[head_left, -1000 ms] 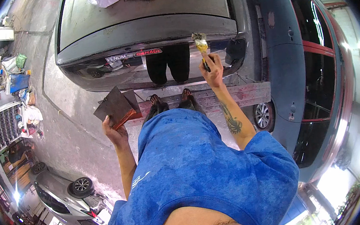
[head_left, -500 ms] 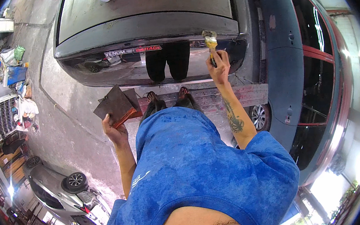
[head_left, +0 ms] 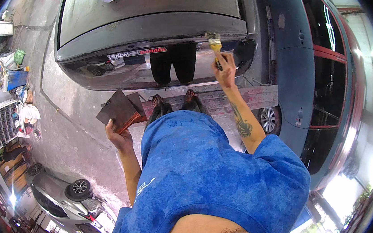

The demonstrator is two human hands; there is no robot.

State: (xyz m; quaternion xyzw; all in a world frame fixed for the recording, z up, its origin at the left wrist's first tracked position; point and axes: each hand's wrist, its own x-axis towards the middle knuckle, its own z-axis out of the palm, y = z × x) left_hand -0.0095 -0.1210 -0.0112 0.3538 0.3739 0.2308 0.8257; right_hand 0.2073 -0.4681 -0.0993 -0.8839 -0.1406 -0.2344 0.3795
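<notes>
The left hand point(head_left: 119, 138) is gripping a stack of dark square sanding sheets point(head_left: 120, 109) out to the side, over the concrete floor point(head_left: 71, 127). The right hand point(head_left: 225, 70) is closing around a yellow-bristled paintbrush point(head_left: 213, 44), touching the grey car's rear edge point(head_left: 151, 30).

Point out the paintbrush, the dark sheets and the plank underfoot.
paintbrush point(head_left: 213, 42), head view, on the bristle end above the right hand.
dark sheets point(head_left: 118, 109), head view, middle of the top sheet in the left hand.
plank point(head_left: 243, 98), head view, bare top right of the feet.
</notes>
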